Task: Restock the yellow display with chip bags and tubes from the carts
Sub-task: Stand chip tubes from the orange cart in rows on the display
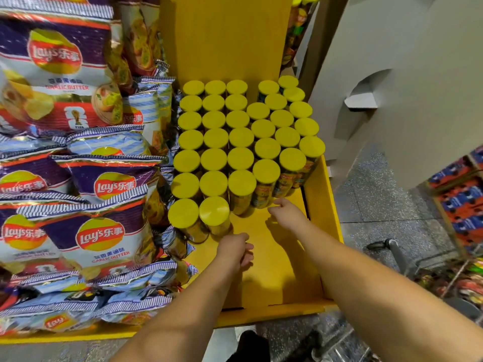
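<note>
Tall cylindrical chip tubes with flat yellow lids [240, 158] stand upright, long axes vertical, packed in rows filling the back of the yellow cardboard display tray [321, 194]. The left hand [235, 248] hangs just beside the nearest tube [214, 214], fingers loosely curled, holding nothing. The right hand [287, 214] reaches toward the front tubes, empty. Purple-and-white foil chip bags [102, 239] crowd the left side.

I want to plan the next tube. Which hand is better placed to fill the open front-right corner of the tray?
Probably the right hand: it holds nothing beside the bare tray floor, nearer the cart.
</note>
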### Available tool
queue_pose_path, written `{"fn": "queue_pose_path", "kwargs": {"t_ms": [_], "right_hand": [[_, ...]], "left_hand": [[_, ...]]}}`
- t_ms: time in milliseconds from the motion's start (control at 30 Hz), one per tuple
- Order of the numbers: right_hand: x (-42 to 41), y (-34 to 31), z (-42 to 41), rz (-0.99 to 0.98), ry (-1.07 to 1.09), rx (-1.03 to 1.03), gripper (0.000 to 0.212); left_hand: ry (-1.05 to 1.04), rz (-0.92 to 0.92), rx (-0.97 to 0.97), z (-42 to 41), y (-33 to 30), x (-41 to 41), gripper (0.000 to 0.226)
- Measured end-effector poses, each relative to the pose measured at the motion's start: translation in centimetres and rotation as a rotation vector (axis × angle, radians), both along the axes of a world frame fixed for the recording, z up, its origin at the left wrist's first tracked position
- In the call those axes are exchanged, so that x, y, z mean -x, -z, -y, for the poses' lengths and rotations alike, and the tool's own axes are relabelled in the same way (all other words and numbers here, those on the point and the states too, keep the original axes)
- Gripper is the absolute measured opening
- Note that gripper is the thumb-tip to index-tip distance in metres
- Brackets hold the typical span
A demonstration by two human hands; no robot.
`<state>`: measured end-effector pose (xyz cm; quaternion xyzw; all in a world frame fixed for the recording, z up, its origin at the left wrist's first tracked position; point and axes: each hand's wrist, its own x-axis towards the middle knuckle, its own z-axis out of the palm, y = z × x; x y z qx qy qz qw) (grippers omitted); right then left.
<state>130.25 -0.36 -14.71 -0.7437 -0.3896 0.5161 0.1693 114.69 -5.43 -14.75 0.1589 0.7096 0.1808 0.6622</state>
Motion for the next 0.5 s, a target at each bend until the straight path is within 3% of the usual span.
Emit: {"fn": "queue_pose_path", "kwargs": {"t_ms": [200,367,500], "right_hand": [[-5.6,-7.9,5.1,-0.099,0.045,-0.186,0.017],[-15.7,-13.6,12.3,-0.04,0.306,-0.435,0.009],[-23.7,-15.5,19.9,0.046,0.525,-0.511,0.011]], "left_hand": [[0.287,-0.009,-0.379,0.3,-8.5,-7.9,0.013],[0.532,0.013,-0.685,2.3,-13.9,-18.7,0.011],[0.79,0.116,-0.764,7.1,-15.7,-27.5,0.014]]}}
